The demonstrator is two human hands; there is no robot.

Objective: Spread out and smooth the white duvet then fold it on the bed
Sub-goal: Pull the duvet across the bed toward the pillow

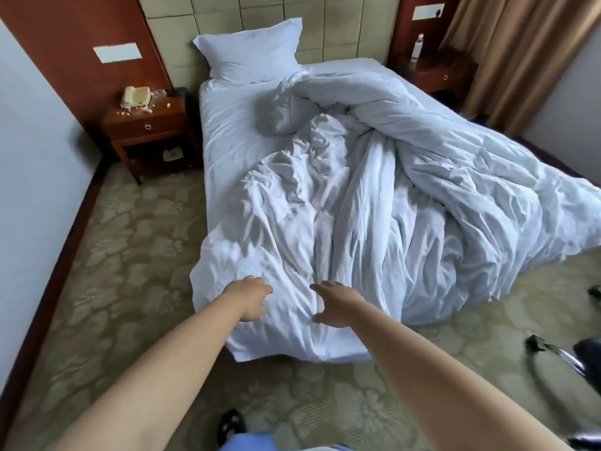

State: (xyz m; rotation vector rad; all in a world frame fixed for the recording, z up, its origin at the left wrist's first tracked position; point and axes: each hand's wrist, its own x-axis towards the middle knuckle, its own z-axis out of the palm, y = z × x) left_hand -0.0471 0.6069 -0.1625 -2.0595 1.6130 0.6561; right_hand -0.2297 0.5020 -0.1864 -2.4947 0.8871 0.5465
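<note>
**Both hands at the foot of a rumpled duvet**

The white duvet [357, 196] lies crumpled across the bed [224, 125], bunched toward the middle and spilling off the right side to the carpet [130, 255]. Its near edge hangs over the foot of the bed, directly under both hands. The left hand [252, 297] has its fingers curled against the fabric; whether it actually grips the cloth cannot be told. The right hand [338, 304] is spread, fingers straight, just over or touching the duvet. A pillow [250, 50] rests at the headboard.
</note>
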